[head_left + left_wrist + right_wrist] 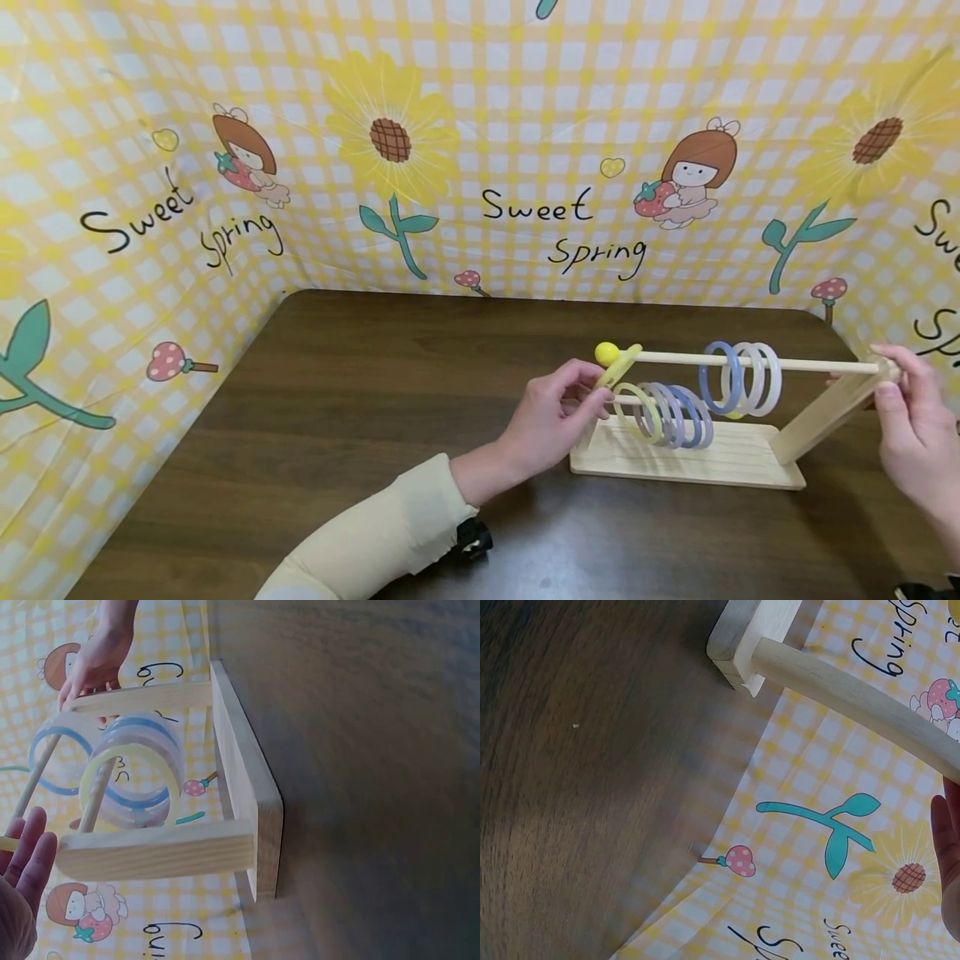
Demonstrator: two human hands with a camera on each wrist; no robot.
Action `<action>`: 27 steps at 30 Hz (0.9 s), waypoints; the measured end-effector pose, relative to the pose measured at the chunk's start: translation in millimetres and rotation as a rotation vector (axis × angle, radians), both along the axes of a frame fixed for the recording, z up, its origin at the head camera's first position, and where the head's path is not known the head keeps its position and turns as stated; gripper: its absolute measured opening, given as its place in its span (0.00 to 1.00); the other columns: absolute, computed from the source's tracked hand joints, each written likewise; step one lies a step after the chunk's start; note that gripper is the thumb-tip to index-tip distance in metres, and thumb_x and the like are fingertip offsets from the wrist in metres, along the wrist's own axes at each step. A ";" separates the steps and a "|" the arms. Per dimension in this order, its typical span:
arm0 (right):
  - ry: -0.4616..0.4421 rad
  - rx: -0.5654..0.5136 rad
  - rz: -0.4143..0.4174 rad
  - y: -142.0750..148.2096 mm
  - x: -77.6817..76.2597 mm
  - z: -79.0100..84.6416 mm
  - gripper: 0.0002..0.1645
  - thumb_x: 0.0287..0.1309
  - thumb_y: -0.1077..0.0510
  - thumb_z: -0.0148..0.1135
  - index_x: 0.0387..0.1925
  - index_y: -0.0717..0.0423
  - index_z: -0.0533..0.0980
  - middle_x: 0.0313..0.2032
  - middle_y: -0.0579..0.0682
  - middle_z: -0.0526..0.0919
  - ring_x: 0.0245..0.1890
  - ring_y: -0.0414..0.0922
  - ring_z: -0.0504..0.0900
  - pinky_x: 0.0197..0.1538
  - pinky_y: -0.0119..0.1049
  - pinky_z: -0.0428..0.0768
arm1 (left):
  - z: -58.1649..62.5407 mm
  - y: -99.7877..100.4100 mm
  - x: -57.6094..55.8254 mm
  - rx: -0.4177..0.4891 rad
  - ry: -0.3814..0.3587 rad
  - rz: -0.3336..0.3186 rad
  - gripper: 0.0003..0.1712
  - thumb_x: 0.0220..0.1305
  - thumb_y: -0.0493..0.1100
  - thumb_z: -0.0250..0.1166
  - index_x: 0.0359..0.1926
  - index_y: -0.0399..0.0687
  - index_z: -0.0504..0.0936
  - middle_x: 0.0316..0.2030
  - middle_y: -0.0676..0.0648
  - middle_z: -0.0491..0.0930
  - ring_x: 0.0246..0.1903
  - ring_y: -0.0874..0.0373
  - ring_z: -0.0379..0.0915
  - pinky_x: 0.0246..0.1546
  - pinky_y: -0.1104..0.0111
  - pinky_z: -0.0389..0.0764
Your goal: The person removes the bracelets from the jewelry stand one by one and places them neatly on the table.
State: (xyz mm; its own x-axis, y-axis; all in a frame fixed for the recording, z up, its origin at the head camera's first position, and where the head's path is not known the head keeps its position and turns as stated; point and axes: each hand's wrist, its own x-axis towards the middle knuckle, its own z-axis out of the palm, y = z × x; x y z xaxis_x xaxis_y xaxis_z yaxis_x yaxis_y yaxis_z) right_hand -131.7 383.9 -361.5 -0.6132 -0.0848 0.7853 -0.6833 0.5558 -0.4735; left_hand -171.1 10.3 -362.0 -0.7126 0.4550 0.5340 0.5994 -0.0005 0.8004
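Note:
A wooden stand (690, 468) on the table carries two rods with rings. My left hand (551, 417) pinches a yellow ring (621, 365) beside the yellow ball (607, 354) at the left end of the upper rod (667, 357); the ring is tilted and overlaps the rod in the head view. Several blue and whitish rings, among them a blue ring (722, 379), hang farther right on that rod. On the lower rod hang a pale yellow ring (637, 414) and several purple and blue ones. My right hand (917, 425) grips the top of the right post (832, 418) between thumb and fingers.
The dark wooden table (315, 467) spreads left of the stand and in front of it. A yellow checked cloth (480, 100) with flowers and lettering rises behind the table and along its sides.

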 end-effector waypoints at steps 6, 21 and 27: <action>0.001 0.000 -0.003 0.5 -0.3 1.5 0.21 0.69 0.74 0.36 0.60 0.81 0.54 0.46 0.32 0.79 0.43 0.28 0.78 0.45 0.15 0.70 | 5.8 -10.7 -3.0 0.031 0.006 -0.035 0.09 0.67 0.32 0.60 0.47 0.31 0.74 0.36 0.40 0.80 0.31 0.60 0.82 0.34 0.63 0.83; -0.020 0.071 -0.047 1.2 3.6 2.8 0.21 0.69 0.75 0.36 0.61 0.80 0.54 0.47 0.27 0.77 0.44 0.26 0.75 0.45 0.14 0.68 | 17.1 -43.7 -10.9 0.015 0.049 0.027 0.06 0.67 0.31 0.60 0.45 0.35 0.76 0.34 0.40 0.83 0.29 0.56 0.83 0.29 0.66 0.83; -0.017 0.054 -0.032 2.0 3.5 0.5 0.21 0.68 0.76 0.36 0.61 0.80 0.54 0.47 0.29 0.78 0.43 0.26 0.76 0.45 0.14 0.69 | 19.8 -60.6 -21.3 0.017 0.128 0.084 0.07 0.66 0.30 0.61 0.44 0.36 0.76 0.34 0.43 0.83 0.28 0.57 0.82 0.27 0.64 0.83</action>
State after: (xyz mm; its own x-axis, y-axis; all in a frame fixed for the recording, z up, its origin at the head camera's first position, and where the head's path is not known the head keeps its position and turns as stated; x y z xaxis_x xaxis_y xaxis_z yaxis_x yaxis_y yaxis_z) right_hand -128.3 385.9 -360.9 -0.6299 -0.1072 0.7693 -0.6568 0.6021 -0.4539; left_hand -192.5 -50.3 -342.2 -0.6738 0.3865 0.6298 0.6948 0.0414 0.7180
